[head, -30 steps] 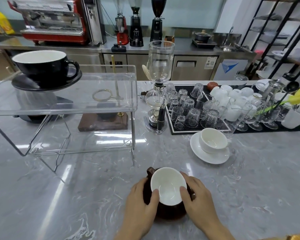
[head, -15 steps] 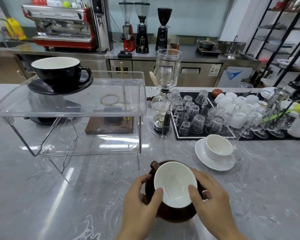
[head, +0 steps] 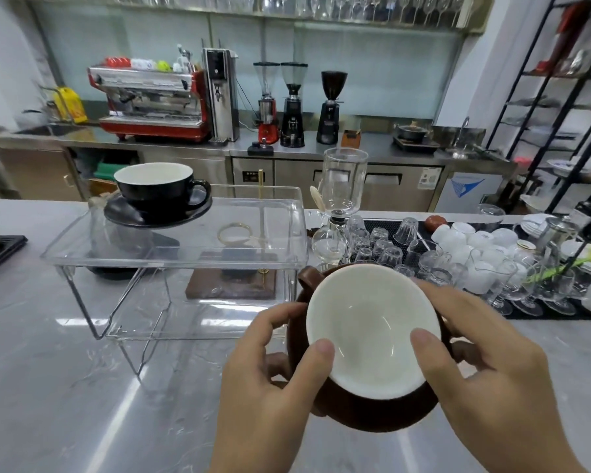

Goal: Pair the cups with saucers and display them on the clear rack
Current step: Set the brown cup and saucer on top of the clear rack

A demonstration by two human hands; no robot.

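We hold the brown cup (head: 372,332) on its saucer (head: 382,413) up off the worktop (head: 82,387), just right of the rack (head: 174,247). Our left hand (head: 267,373) grips the left side, thumb on the cup's white rim; our right hand (head: 492,370) grips the right side, thumb over the rim too. A black cup (head: 154,186) and saucer (head: 123,213) sit on the rack's top left.

Brown cup (head: 372,336), white inside, on brown saucer (head: 382,413). Black cup (head: 154,191), white inside, on black saucer (head: 157,213). Clear rack (head: 185,254). Surface (head: 65,387): grey, marble-veined. Espresso machine (head: 151,104): red and steel.
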